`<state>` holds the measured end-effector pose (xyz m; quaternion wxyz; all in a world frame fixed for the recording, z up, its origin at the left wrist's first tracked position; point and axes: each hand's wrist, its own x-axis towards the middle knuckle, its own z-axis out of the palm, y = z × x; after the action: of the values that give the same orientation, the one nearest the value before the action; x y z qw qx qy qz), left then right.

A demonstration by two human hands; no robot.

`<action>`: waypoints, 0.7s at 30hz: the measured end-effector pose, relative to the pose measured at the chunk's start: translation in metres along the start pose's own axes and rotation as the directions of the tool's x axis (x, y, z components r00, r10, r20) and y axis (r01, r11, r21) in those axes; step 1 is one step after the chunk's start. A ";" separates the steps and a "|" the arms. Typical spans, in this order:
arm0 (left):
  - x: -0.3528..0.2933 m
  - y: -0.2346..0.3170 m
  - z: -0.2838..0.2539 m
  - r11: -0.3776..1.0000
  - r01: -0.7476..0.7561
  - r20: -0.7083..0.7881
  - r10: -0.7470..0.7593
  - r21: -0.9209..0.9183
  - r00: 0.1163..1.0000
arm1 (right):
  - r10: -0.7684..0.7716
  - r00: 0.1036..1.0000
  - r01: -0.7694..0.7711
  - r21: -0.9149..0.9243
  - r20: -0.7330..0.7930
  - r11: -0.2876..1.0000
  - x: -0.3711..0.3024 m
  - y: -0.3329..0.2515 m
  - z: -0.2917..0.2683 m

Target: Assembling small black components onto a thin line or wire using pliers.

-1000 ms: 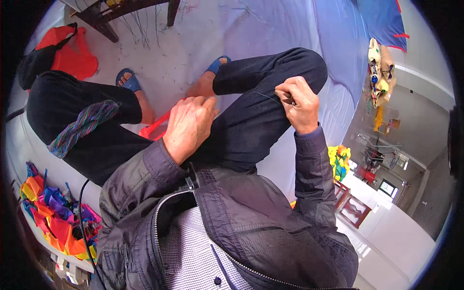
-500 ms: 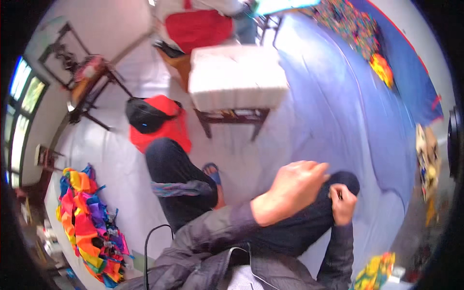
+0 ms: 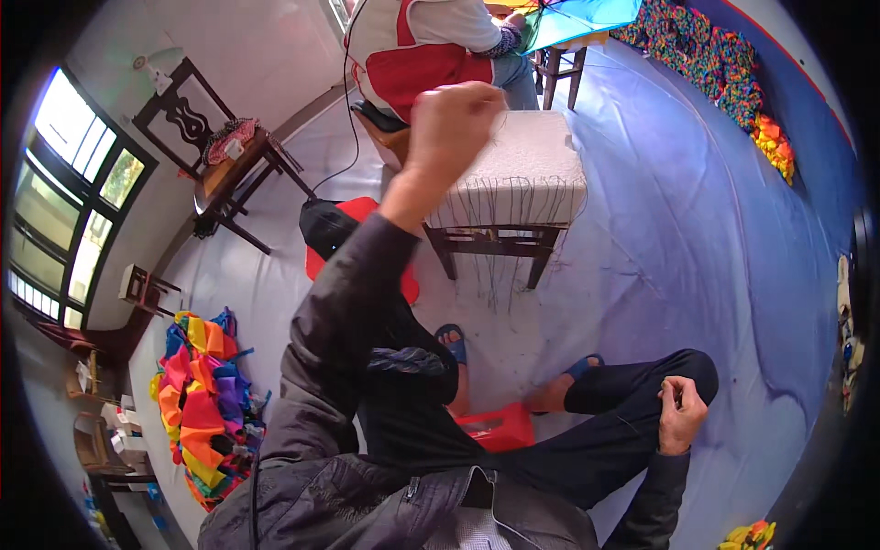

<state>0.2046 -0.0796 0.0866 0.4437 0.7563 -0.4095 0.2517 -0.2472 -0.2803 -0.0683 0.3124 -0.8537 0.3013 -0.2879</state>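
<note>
My left hand [image 3: 451, 137] is raised in front of the white padded stool [image 3: 504, 147]. Its fingers are closed and slightly blurred, so what they hold, if anything, does not show. Beside my right knee, my right hand [image 3: 683, 417] is closed in a pinch; anything between the fingertips is too small to make out. Thin dark threads [image 3: 513, 194] hang over the stool's front edge toward the floor. A bundle of grey-purple strands [image 3: 408, 360] lies across my left thigh.
A red box [image 3: 500, 428] sits between my legs. Left are a black-and-red bag [image 3: 323, 227], a wooden chair [image 3: 218, 176] and a pile of colourful fabric [image 3: 197, 412]. A seated person [image 3: 412, 69] holds a bright umbrella [image 3: 582, 23] ahead. Multicoloured bundles [image 3: 701, 60] lie far right.
My left hand has risen from above my right thigh, up and left to in front of the stool. My right hand stays pinched beside the right knee. The view has shifted, showing the red box.
</note>
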 end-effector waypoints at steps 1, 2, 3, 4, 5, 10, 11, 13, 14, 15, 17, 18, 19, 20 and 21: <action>0.006 -0.032 -0.010 0.999 0.042 0.010 -0.042 0.019 0.999 | -0.011 1.000 0.011 0.004 -0.002 1.000 0.003 -0.003 0.002; 0.007 -0.052 -0.018 0.996 0.085 0.024 -0.086 0.033 0.996 | -0.018 1.000 0.018 0.004 -0.004 1.000 0.004 -0.005 0.002; 0.002 -0.071 -0.022 0.996 0.080 0.038 -0.082 0.037 0.996 | -0.026 1.000 0.026 0.003 -0.007 1.000 0.003 -0.006 0.003; -0.001 -0.083 -0.026 0.985 0.154 0.086 -0.161 0.082 0.983 | -0.016 1.000 0.016 0.005 -0.007 1.000 0.003 -0.007 0.003; -0.005 -0.093 -0.028 0.965 0.225 0.126 -0.242 0.135 0.962 | -0.015 1.000 0.015 0.007 -0.007 1.000 0.003 -0.006 0.003; -0.014 -0.135 -0.032 0.930 0.335 0.280 -0.365 0.149 0.888 | -0.027 1.000 0.027 0.010 -0.009 1.000 0.004 -0.007 0.004; -0.019 -0.139 -0.032 0.929 0.340 0.289 -0.369 0.146 0.883 | -0.033 0.999 0.033 0.005 -0.018 0.999 0.004 -0.006 0.005; -0.027 -0.145 -0.034 0.926 0.349 0.305 -0.377 0.143 0.875 | -0.024 1.000 0.024 0.006 -0.019 1.000 0.003 -0.003 0.004; -0.029 -0.148 -0.033 0.925 0.351 0.305 -0.380 0.147 0.873 | -0.018 1.000 0.018 0.005 -0.023 1.000 0.003 -0.001 0.004; -0.031 -0.150 -0.030 0.934 0.329 0.288 -0.356 0.141 0.889 | -0.011 1.000 0.011 0.004 -0.029 1.000 0.002 0.000 0.004; -0.035 -0.152 -0.024 0.951 0.281 0.252 -0.306 0.130 0.918 | -0.015 1.000 0.015 0.002 -0.028 1.000 0.003 0.000 0.004; -0.036 -0.154 -0.024 0.950 0.281 0.252 -0.307 0.133 0.918 | -0.020 0.999 0.020 -0.002 -0.030 1.000 0.003 0.000 0.005; -0.038 -0.154 -0.024 0.942 0.286 0.246 -0.323 0.174 0.914 | -0.026 0.999 0.025 -0.005 -0.033 1.000 0.003 -0.001 0.005; -0.041 -0.152 -0.022 0.933 0.292 0.241 -0.339 0.212 0.909 | -0.024 0.999 0.024 -0.006 -0.032 1.000 0.003 0.000 0.005; -0.042 -0.149 -0.020 0.922 0.296 0.236 -0.355 0.250 0.905 | -0.029 0.999 0.029 -0.006 -0.029 1.000 0.003 0.001 0.005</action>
<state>0.3070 -0.0048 -0.0041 0.3365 0.8841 -0.3061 0.1070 -0.2424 -0.2814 -0.0713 0.3016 -0.8545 0.2943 -0.3037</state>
